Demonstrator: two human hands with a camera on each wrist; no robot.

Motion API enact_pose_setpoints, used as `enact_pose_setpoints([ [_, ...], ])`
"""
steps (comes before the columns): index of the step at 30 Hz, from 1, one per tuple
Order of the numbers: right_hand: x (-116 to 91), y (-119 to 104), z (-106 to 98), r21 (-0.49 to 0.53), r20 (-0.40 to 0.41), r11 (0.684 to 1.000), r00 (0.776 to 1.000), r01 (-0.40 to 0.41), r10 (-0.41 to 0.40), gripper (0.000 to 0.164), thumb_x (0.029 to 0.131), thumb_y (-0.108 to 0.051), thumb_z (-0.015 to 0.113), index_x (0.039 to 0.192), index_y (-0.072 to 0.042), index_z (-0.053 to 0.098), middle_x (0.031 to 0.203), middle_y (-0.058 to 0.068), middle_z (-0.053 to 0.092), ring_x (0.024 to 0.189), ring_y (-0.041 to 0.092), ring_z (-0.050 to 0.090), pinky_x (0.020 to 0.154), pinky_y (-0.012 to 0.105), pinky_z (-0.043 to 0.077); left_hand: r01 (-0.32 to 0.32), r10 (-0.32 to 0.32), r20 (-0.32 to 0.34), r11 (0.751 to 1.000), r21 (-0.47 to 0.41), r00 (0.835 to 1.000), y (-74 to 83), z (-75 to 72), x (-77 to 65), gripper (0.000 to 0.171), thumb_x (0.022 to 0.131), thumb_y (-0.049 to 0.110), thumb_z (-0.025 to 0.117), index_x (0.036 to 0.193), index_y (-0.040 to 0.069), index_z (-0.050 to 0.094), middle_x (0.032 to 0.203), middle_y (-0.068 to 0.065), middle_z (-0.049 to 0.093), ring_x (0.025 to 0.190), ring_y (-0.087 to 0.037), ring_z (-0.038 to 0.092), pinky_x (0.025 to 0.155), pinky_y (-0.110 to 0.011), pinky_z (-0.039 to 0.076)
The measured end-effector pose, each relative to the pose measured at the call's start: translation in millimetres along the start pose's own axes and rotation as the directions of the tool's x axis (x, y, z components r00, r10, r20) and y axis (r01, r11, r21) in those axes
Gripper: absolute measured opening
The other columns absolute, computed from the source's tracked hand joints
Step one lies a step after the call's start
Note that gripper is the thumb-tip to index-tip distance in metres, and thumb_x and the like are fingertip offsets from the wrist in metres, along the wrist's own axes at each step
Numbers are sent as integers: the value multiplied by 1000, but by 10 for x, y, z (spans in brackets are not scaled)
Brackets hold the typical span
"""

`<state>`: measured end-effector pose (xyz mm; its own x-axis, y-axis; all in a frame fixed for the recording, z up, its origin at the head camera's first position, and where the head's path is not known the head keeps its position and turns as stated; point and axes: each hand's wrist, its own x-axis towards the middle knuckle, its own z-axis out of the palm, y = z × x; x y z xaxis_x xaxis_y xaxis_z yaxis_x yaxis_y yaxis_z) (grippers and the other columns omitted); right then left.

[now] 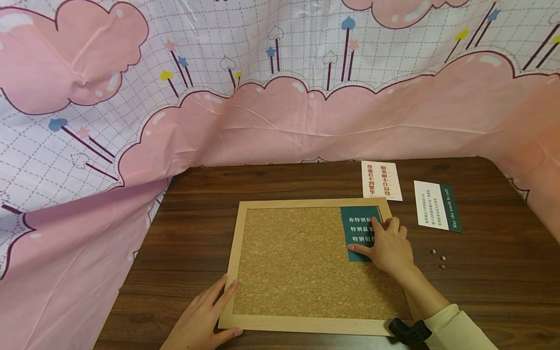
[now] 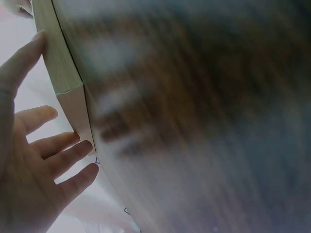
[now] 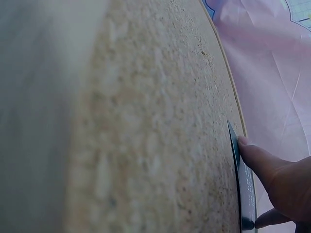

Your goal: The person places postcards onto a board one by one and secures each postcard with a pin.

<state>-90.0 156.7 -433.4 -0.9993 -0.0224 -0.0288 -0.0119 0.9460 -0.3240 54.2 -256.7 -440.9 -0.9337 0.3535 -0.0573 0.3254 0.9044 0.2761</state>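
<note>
A cork board [image 1: 297, 267] in a pale wooden frame lies on the table. Flat on its upper right corner is a dark green card [image 1: 356, 231] with white printed characters. My right hand [image 1: 393, 248] spreads over the card's right side, thumb at its lower left and index fingertip on its upper part, hiding some print. In the right wrist view the thumb [image 3: 255, 153] touches the card close over the cork. My left hand [image 1: 201, 313] rests at the board's lower left corner with straight fingers along the frame [image 2: 63, 58].
A white card with red characters [image 1: 381, 182] lies behind the board. A white-and-green card [image 1: 435, 206] is to its right, and three small shiny metal pieces [image 1: 442, 258] lie in front of that. A patterned pink cloth [image 1: 280, 131] hangs around the dark wooden table [image 1: 205, 184].
</note>
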Motion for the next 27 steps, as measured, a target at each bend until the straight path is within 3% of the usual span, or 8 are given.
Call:
enact_pose_setpoints([
  [19, -28, -20, -3, -16, -12, 1000, 1000, -14, 14, 106, 73, -69, 69, 144, 4, 39, 117, 32, 39, 98, 49, 41, 67, 54, 43, -26, 27, -34, 999, 26, 999, -15, 7, -19, 92, 79, 67, 64, 151, 17, 36, 152, -17, 39, 123, -41, 54, 86, -61, 50],
  [27, -33, -20, -123, 15, -21, 1000, 1000, 6, -6, 105, 75, -71, 64, 144, 4, 40, 126, 36, 38, 108, 54, 39, 79, 63, 40, -27, 27, -65, 1000, 11, 997, -12, -72, 9, 91, 79, 66, 65, 149, 14, 39, 152, -16, 40, 127, -39, 52, 87, -60, 50],
])
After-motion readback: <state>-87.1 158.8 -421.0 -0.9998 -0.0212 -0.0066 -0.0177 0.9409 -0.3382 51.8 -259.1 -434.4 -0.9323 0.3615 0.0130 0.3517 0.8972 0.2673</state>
